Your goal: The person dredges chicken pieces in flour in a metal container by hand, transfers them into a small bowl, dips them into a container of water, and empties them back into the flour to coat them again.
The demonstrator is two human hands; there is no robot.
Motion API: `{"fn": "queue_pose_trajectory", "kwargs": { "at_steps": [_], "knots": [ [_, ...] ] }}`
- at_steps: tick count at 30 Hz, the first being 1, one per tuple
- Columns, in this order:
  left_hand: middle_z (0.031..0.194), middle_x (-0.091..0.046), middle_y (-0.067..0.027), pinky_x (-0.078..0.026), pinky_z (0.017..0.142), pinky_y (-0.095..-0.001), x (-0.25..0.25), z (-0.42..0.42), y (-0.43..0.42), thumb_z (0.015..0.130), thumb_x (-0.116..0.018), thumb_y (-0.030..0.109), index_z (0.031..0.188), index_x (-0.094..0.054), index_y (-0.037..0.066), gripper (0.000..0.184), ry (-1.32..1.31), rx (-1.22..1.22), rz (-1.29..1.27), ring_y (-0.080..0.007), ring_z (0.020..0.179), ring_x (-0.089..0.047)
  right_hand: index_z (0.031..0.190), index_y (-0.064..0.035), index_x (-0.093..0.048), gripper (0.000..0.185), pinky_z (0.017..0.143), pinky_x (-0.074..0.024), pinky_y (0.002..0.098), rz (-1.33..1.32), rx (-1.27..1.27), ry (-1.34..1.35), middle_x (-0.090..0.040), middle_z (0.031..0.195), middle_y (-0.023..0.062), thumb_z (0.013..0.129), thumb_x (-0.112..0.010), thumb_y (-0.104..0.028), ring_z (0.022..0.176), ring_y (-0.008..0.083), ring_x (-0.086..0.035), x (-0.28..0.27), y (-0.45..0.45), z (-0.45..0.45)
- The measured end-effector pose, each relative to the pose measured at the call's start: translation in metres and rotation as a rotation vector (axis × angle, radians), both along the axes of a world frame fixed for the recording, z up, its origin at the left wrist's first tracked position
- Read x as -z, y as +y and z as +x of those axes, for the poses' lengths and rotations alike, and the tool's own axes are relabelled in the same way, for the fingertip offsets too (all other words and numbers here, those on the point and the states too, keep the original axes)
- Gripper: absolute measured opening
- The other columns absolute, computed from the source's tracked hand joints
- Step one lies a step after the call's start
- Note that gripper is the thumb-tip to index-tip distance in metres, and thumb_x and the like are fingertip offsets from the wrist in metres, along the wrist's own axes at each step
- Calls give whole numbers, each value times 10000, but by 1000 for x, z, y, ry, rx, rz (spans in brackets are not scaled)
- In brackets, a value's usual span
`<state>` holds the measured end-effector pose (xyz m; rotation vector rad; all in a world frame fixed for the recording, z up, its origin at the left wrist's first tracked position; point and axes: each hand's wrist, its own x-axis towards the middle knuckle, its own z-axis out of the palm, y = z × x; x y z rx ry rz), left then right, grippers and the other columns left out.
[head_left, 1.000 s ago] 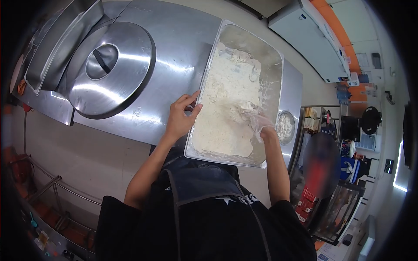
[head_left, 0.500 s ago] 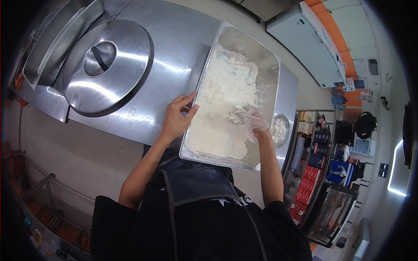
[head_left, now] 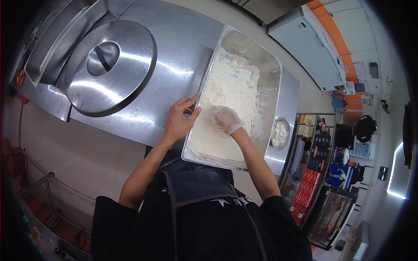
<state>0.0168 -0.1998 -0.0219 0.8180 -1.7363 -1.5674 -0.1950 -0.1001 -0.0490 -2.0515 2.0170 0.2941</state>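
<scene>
A deep rectangular metal pan (head_left: 273,93) holds a bed of pale flour (head_left: 237,78), lumpy toward the far end and smoother near me. My left hand (head_left: 180,118) is bare and grips the pan's left rim, thumb and fingers on the edge. Inside the pan, my right hand (head_left: 227,119), in a clear plastic glove, is down on the flour left of the middle. Its fingers are partly sunk or blurred there, so whether anything is in them is hidden. To the right of the pan sits a small metal bowl (head_left: 281,134) with white, floury contents.
A large round steel lid (head_left: 126,76) with a black handle lies on the steel counter (head_left: 178,48) at left. Beyond it stand long metal pans (head_left: 65,41). On the right are a white freezer (head_left: 305,50) and a shelf with red boxes (head_left: 305,191).
My gloved right hand has moved left across the flour, from the pan's right side toward its middle-left. A floury clump seen at its fingers before no longer shows. My left hand stays on the rim.
</scene>
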Motion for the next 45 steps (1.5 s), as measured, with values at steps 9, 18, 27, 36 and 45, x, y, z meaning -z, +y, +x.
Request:
{"fn": "queue_pose_trajectory", "kwargs": {
  "at_steps": [9, 18, 27, 36, 45],
  "knots": [
    [896, -633, -118, -555, 722, -290, -4, 1, -1, 912, -689, 63, 1339, -629, 30, 432, -12, 7, -13, -174, 772, -636, 918, -22, -682, 200, 752, -546, 447, -125, 203, -255, -692, 881, 204, 856, -656, -209, 827, 389, -675, 25, -37, -32],
    [876, -628, -121, -555, 700, -296, -3, -1, -3, 900, -693, 42, 1327, -635, 25, 432, -2, 8, -19, -187, 747, -640, 928, -25, -723, 206, 758, -533, 451, -282, 197, -274, -698, 855, 189, 830, -677, -201, 821, 369, -677, 58, -26, -39],
    [863, -621, -109, -554, 713, -303, -1, -5, -1, 899, -690, 29, 1329, -634, 24, 434, -28, -9, -45, -175, 755, -619, 953, -27, -750, 220, 742, -553, 353, -266, 543, -517, -735, 859, 147, 822, -721, -200, 787, 267, -708, -47, -22, -39],
    [860, -597, -109, -553, 730, -297, -5, -4, -3, 902, -678, 9, 1343, -619, 7, 445, -18, 13, 0, -171, 772, -598, 1041, -6, -725, 230, 817, -541, 303, -771, 1003, -561, -730, 1003, 92, 897, -737, -185, 904, 183, -686, -149, 143, -125],
    [876, -595, -92, -557, 767, -287, -10, -4, 0, 919, -664, 8, 1357, -608, 5, 442, -53, 16, 29, -151, 795, -592, 1470, -73, -470, 877, 1142, -368, 511, 4, 571, -116, -442, 1529, 211, 841, -677, -649, 1388, 387, -457, -77, 32, -37]
  ]
}}
